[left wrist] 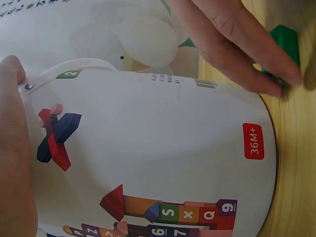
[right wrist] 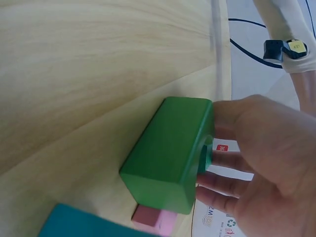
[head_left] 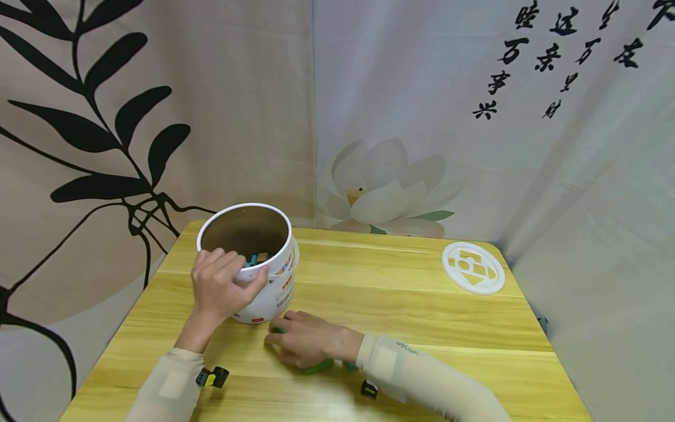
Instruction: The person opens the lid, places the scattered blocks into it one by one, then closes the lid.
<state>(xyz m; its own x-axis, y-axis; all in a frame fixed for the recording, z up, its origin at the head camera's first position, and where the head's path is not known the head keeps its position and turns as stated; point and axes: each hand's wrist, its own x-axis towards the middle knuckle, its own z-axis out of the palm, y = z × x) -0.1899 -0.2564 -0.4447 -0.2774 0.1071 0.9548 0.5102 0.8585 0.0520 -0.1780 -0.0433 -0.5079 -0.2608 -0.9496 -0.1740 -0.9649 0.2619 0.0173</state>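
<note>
The left hand (head_left: 218, 284) grips the near rim of a white bucket (head_left: 269, 299), fingers over the edge and thumb outside. Inside the bucket lie several toy blocks (head_left: 258, 258), partly hidden. Just right of the bucket's base, the right hand (head_left: 311, 340) bends low over the tabletop, fingers around green blocks. In the right wrist view, a large green block (right wrist: 168, 143) with a curved cutout sits against the thumb. More green shows through that cutout, and the fingers pass behind. The left wrist view shows a green block (left wrist: 286, 47) beside the right fingertips.
Near the right hand lie a blue block (right wrist: 84, 222) and a pink block (right wrist: 155, 218). A white disc lid (head_left: 453, 265) with shaped holes lies at the back right of the wooden table (head_left: 379, 264). Printed curtains (head_left: 253, 117) hang behind.
</note>
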